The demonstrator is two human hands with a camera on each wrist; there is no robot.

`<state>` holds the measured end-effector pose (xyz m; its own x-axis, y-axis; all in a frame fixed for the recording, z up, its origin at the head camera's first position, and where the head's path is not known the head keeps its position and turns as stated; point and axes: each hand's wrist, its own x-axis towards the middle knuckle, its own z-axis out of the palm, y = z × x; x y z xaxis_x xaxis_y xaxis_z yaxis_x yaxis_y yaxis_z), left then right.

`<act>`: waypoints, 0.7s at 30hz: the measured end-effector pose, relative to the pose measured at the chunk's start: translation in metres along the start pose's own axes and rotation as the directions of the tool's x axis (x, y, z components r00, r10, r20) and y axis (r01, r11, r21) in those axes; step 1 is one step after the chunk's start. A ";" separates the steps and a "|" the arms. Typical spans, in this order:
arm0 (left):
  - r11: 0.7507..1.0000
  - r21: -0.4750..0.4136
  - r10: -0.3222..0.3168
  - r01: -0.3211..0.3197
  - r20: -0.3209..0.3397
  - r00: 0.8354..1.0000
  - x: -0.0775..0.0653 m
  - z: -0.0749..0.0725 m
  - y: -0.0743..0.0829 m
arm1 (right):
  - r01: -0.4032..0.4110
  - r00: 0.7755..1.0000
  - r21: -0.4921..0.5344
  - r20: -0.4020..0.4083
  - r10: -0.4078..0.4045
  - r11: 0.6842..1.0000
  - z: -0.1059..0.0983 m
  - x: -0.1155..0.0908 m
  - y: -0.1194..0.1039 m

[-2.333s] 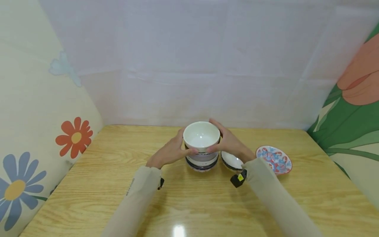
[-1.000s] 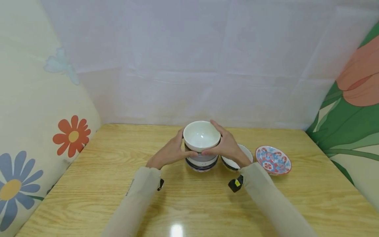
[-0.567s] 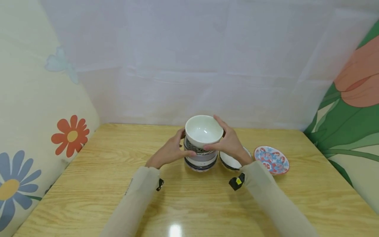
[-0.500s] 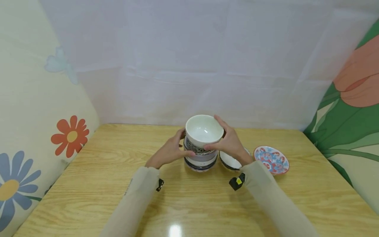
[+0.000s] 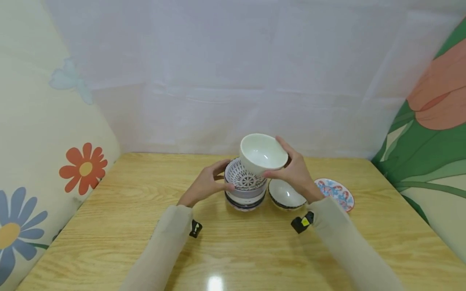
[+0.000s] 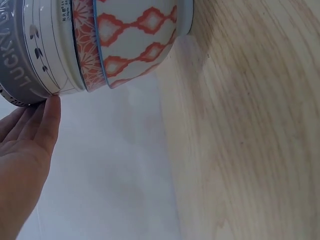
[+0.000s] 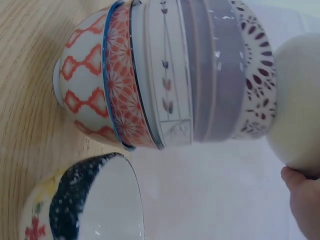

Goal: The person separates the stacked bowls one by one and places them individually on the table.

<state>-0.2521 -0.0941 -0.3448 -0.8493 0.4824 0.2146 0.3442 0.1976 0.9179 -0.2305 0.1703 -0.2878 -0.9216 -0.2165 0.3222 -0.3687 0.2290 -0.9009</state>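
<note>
My right hand point(image 5: 297, 173) grips a plain white bowl point(image 5: 261, 152) by its right side, thumb in front. The bowl is tilted above the right part of a stack. On top of that stack sits a bowl with a dark pattern point(image 5: 242, 176). Under it the right wrist view shows a grey bowl point(image 7: 222, 80), a white bowl with a leaf sprig point(image 7: 170, 75), a red-flowered bowl point(image 7: 121, 75) and a red-diamond bowl point(image 7: 82, 70) at the bottom. My left hand point(image 5: 204, 185) rests against the stack's left side, its fingers point(image 6: 48, 120) nearly straight near the upper bowls.
Right of the stack stands a bowl with a white inside and dark outer band point(image 5: 287, 195). Beyond it lies a red-and-blue patterned dish point(image 5: 340, 194), partly behind my right wrist. All stand on a wooden table point(image 5: 233, 250) with a white cloth point(image 5: 218, 81) behind.
The white bowl has come up off the stack and moved right, held by my right hand alone now. The dark-patterned bowl beneath is uncovered. My left hand stays at the stack.
</note>
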 end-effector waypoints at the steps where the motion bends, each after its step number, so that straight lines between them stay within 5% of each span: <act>1: 1.000 -0.002 -0.002 0.002 -0.003 1.000 0.000 0.000 0.000 | -0.003 1.000 0.008 -0.007 0.003 1.000 -0.002 -0.001 -0.001; 15: 0.999 -0.041 -0.012 0.013 0.018 1.000 -0.002 -0.001 -0.004 | -0.059 0.990 0.028 -0.130 0.062 0.998 -0.048 -0.025 0.003; 21: 0.999 -0.049 0.013 -0.012 0.030 0.999 -0.003 -0.002 -0.005 | -0.086 0.981 -0.055 -0.177 0.075 0.995 -0.070 -0.040 0.013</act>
<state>-0.2519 -0.0979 -0.3497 -0.8324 0.5100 0.2168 0.3340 0.1495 0.9306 -0.2074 0.2488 -0.2920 -0.9536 -0.0270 0.2999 -0.2940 0.2986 -0.9080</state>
